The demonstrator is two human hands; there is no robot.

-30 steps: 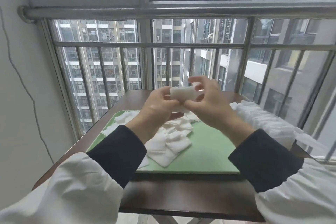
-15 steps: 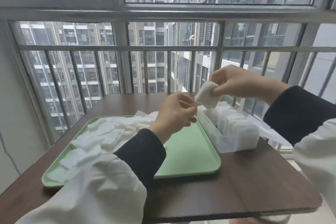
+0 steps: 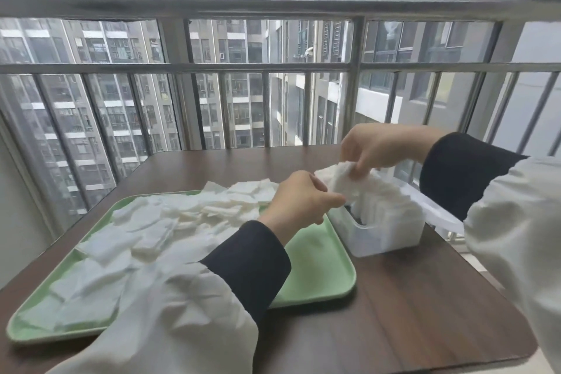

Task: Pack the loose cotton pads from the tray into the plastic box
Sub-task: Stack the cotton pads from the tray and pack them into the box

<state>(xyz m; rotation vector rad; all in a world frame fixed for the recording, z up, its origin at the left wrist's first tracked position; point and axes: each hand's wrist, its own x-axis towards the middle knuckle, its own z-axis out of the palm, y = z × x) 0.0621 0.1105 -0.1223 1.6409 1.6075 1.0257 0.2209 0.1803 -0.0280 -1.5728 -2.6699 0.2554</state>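
Right hand [image 3: 379, 149] hangs over the plastic box [image 3: 382, 240], its fingertips curled down and pinching a small stack of pads [image 3: 335, 174] by the upper edge; the stack is white, soft and slightly bent, and sits just above the near-left end of the box. Left hand [image 3: 300, 199] is just beside it, over the right edge of the tray, fingers curled toward the stack; whether it grips anything cannot be told.

The box is a clear, rounded-cornered rectangle of thin plastic, standing on the table [image 3: 425, 313] just right of the tray; its hinged lid [image 3: 440, 212] lies open on the far right side. Inside, packed pads [image 3: 391, 200] stand on edge in tight rows and fill most of the box, rising above the rim; a dark gap shows at the near-left end.

The tray [image 3: 318, 276] is pale green, smooth, rectangular with rounded corners and a raised lip; loose cotton pads [image 3: 170, 222] cover its left and far parts in an untidy, overlapping heap of flat white squares with a fibrous look, while its near-right part is bare.

Both arms wear black cuffs under loose white sleeves [image 3: 182, 313]; the table is dark brown with a wood grain and rounded corners; behind it stand grey metal railings [image 3: 267, 67] and a window facing tall apartment blocks.
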